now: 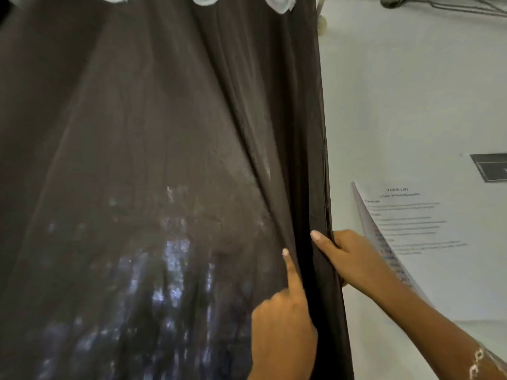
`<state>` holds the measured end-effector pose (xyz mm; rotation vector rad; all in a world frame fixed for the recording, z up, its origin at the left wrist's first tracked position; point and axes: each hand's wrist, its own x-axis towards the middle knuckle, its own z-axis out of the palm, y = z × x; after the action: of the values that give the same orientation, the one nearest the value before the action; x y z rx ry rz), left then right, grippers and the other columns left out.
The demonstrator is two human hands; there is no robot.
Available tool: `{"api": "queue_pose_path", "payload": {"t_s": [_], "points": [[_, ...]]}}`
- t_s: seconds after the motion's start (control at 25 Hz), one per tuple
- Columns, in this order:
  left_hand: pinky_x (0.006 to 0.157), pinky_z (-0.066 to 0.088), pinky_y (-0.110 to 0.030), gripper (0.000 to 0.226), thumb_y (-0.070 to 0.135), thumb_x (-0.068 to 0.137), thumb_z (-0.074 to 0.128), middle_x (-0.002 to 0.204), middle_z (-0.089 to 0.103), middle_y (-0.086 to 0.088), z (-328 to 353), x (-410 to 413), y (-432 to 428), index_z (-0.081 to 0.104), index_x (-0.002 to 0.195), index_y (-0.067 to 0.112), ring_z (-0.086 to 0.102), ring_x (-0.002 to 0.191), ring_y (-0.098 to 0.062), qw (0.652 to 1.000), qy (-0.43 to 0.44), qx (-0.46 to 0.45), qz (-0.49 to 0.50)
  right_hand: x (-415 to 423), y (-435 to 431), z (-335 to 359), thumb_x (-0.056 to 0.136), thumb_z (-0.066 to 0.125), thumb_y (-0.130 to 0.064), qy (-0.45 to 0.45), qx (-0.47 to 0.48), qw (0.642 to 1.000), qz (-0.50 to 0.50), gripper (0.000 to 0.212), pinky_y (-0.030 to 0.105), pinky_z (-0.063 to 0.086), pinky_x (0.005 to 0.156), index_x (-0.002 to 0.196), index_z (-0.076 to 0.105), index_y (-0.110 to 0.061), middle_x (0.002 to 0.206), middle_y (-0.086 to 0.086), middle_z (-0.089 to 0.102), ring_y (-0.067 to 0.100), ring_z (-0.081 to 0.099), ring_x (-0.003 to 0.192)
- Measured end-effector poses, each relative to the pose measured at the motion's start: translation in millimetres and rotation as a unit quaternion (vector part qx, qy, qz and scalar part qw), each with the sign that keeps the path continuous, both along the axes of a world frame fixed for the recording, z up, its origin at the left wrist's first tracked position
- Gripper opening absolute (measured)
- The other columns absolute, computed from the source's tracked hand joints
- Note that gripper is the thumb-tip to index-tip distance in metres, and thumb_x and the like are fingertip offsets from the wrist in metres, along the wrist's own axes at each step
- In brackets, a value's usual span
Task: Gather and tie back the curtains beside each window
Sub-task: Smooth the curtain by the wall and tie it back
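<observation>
Since the dark brown, thin fabric curtain (pixel 153 160) hangs spread wide, filling the left and middle of the view, the gathering looks barely begun. The right hand (pixel 354 259) pinches its right edge, thumb (pixel 322 242) in front and fingers behind, probably to anchor it while folds are drawn in. The left hand (pixel 282 322) presses a straight forefinger (pixel 292 272) on a nearby fold, its other fingers curled; whether they hold cloth is unclear. A printed white paper sheet (pixel 417 231) hangs on the pale wall (pixel 397 105) beyond.
</observation>
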<state>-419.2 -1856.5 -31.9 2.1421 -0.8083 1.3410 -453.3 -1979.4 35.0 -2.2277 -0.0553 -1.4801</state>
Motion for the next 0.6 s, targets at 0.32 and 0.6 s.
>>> {"api": "queue_pose_path", "payload": {"t_s": [0.32,0.6], "points": [[0.039,0.006,-0.022,0.09,0.058,0.021,0.076,0.029,0.049,-0.001,30.2,-19.6,-111.5,0.072,0.103,0.02,0.042,0.022,-0.004,0.984,-0.042,0.163,0.057,-16.9,-112.8,9.3,0.092,0.046,-0.039,-0.036,0.034,0.998,-0.032,0.046,0.032,0.047,0.058,0.057,0.055,-0.011,0.053,0.002,0.058,0.02,0.059,0.058],[0.048,0.012,-0.024,0.081,0.019,0.093,0.043,0.106,0.06,-0.027,45.8,-32.7,-180.3,-0.02,0.143,0.008,0.059,0.093,-0.04,0.99,0.059,0.125,-0.044,-39.5,-170.3,25.9,0.086,0.051,-0.048,-0.059,0.033,0.998,0.011,0.051,0.028,0.039,0.051,0.053,0.053,-0.008,0.048,0.002,0.055,0.02,0.057,0.053]]}}
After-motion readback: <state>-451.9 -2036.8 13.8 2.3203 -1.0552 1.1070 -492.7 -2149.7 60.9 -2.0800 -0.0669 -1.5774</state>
